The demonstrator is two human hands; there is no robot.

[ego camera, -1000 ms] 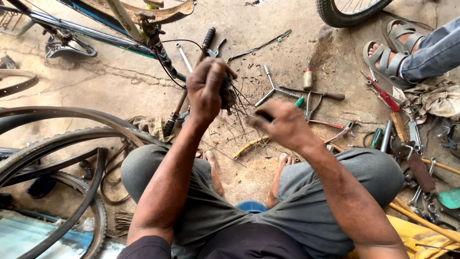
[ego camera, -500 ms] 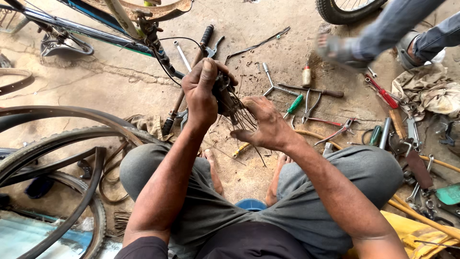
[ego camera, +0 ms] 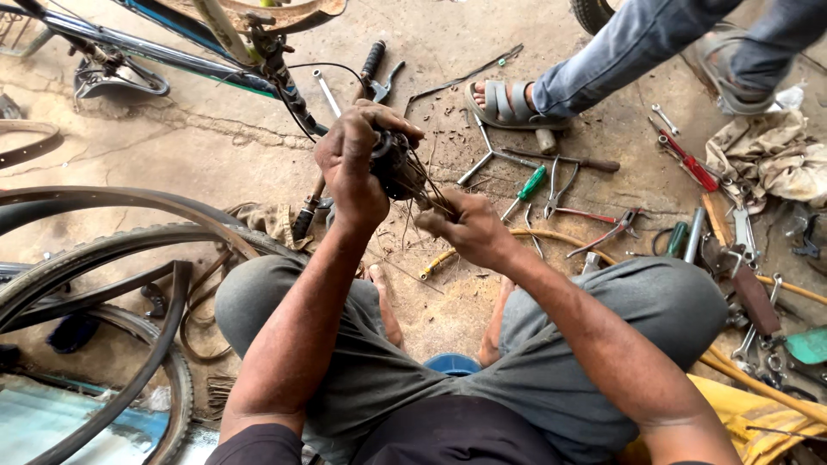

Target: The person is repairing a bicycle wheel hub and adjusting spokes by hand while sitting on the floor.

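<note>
the left hand [ego camera: 353, 164] is clamped round a dark wheel hub [ego camera: 394, 165] held over the concrete floor [ego camera: 215, 146], thin spokes [ego camera: 431, 196] fanning out toward five o'clock; the right hand [ego camera: 469, 228] pinches those spokes at their ends. at three o'clock lie a green-handled screwdriver [ego camera: 527, 188] and pliers [ego camera: 558, 182]; at one o'clock another person's sandalled foot [ego camera: 508, 102]; at eight o'clock bicycle tyres [ego camera: 95, 258]

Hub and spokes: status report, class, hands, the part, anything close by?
Left hand grips dark hub. Right hand pinches its spokes. Another person's sandalled foot stands just beyond, tools scattered on ground.
</note>
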